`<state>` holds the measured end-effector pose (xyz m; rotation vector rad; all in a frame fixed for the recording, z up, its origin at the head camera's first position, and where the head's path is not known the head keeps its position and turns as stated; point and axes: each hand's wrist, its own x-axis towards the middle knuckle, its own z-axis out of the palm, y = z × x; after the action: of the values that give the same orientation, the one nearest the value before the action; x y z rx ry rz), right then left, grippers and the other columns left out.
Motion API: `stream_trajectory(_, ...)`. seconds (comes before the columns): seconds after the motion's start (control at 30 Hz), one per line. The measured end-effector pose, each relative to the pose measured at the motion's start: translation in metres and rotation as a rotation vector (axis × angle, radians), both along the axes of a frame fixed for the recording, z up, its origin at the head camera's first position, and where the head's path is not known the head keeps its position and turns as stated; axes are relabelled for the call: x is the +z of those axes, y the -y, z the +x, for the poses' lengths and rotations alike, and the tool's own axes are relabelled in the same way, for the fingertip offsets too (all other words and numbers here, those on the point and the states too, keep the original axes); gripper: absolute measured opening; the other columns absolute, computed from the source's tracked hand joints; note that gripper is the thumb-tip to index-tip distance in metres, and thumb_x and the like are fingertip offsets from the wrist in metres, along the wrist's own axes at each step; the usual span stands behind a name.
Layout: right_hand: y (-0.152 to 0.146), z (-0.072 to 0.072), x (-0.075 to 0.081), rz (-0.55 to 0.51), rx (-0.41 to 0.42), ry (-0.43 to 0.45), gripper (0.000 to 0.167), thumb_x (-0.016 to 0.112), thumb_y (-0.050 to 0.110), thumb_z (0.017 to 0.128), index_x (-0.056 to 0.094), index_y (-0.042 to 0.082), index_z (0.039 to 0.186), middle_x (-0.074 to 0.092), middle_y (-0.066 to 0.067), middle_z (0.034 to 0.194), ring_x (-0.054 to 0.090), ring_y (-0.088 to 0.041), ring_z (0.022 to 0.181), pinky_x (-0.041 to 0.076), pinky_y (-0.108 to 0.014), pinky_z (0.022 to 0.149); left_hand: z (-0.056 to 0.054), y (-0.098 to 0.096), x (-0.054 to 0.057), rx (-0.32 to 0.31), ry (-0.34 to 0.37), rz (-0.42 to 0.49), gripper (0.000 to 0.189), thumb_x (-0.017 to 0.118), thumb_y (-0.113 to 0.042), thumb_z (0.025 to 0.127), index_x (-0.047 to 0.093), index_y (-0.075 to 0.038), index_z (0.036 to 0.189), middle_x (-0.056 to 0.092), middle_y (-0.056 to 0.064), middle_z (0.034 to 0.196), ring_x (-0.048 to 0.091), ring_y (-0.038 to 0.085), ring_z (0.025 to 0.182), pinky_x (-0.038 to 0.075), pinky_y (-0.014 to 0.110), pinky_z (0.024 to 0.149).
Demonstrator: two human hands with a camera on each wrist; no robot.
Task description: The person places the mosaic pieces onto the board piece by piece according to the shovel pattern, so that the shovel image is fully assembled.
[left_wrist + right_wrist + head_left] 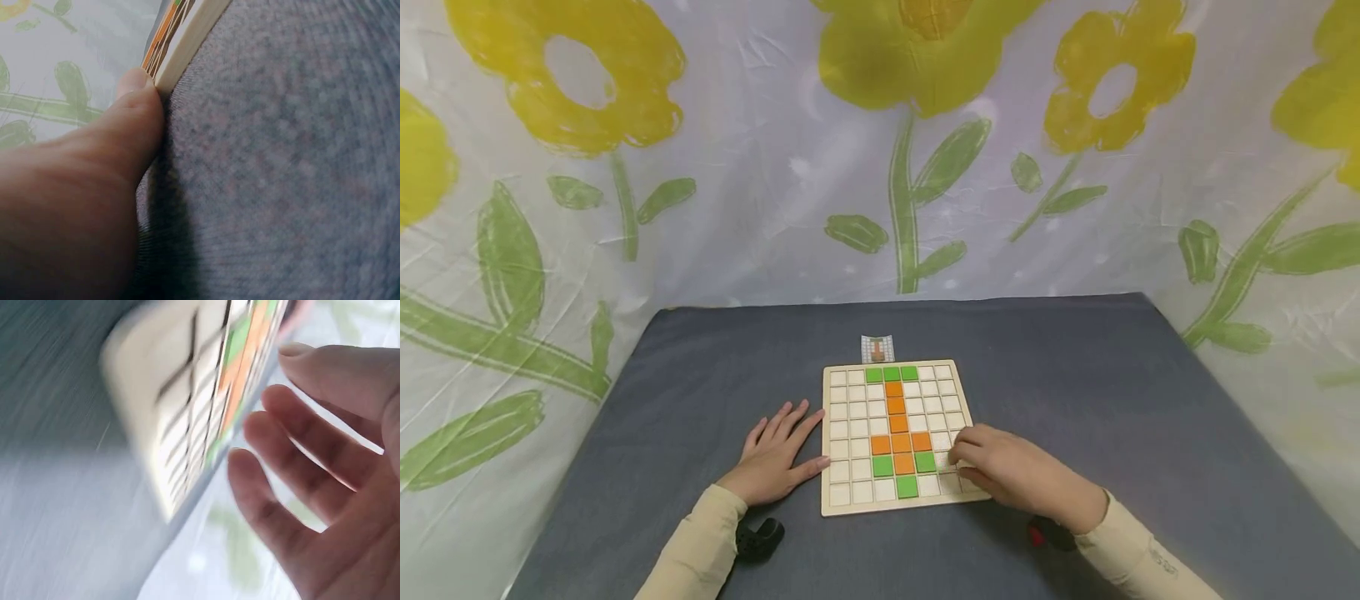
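Note:
A pale wooden grid board (839, 494) lies flat on the table, its cells mostly white. Orange squares (896, 406) form a column down the middle with a short crossbar lower down. A green square (907, 486) sits at the column's foot, two more flank it above, and three line the top row. My left hand (771, 462) lies spread at the board's left side; in the left wrist view its thumb (128, 115) touches the edge. Over the board's lower right hovers my right hand (1018, 471), its loosely bent fingers (294, 456) holding nothing in the right wrist view.
Directly behind the board lies a small printed card (877, 350) with a gridded picture. Dark grey cloth (737, 350) covers the table. A white curtain with painted yellow flowers (925, 50) hangs behind. Dark wrist devices (760, 540) sit under both forearms.

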<state>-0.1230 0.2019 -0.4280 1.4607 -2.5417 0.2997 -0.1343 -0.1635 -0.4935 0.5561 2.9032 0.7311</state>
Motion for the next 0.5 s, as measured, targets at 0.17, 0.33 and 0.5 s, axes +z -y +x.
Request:
stream_trajectory(0.17,-0.049,0.002,0.003,0.012,-0.138,0.043,0.02,0.076,0.012,0.082,0.067,0.015,0.099,0.059,0.008,0.093,0.055,-0.002,0.079,0.05,-0.02,0.066,-0.001,-0.001,0.004,-0.002,-0.025,0.008,0.075,0.05,-0.06,0.092,0.032,-0.018,0.151,0.022,0.015,0.157,0.014,0.039,0.144,0.007,0.063,0.11)
stream_trajectory(0.33,-0.085,0.013,-0.001,0.059,-0.277,0.116,0.02,0.076,0.018,0.082,0.066,0.015,0.098,0.058,0.01,0.09,0.057,-0.003,0.079,0.051,-0.025,0.066,-0.001,-0.001,0.003,0.004,-0.014,-0.01,0.075,0.051,-0.06,0.092,0.031,-0.018,0.151,0.021,0.015,0.157,0.013,0.038,0.145,0.006,0.062,0.111)
stream_trajectory(0.5,-0.107,0.026,-0.006,0.091,-0.36,0.243,0.026,0.077,0.028,0.081,0.066,0.015,0.101,0.056,0.01,0.092,0.055,-0.004,0.08,0.05,-0.029,0.067,-0.001,-0.002,0.002,0.004,0.007,-0.034,0.077,0.049,-0.061,0.092,0.03,-0.019,0.152,0.02,0.013,0.158,0.011,0.037,0.146,0.006,0.061,0.112)
